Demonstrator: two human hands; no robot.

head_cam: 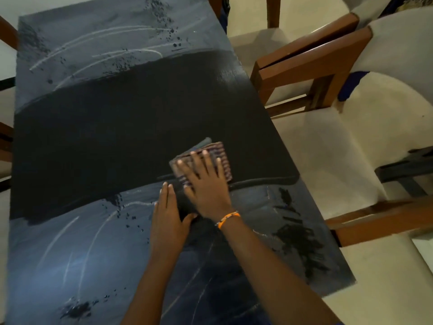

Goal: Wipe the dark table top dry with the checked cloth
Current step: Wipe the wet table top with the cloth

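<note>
While the right hand (pixel 206 186) presses flat, fingers spread, on the folded checked cloth (pixel 210 156), the left hand (pixel 168 212) lies open just beside it on the counter (pixel 117 137). Risk: a soaked cloth would smear; droplets (pixel 164 17) near both ends may be missed.

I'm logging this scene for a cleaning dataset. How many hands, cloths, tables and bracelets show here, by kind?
Hands: 2, left hand and right hand
Checked cloth: 1
Dark table: 1
Orange bracelet: 1
Total: 5
</note>
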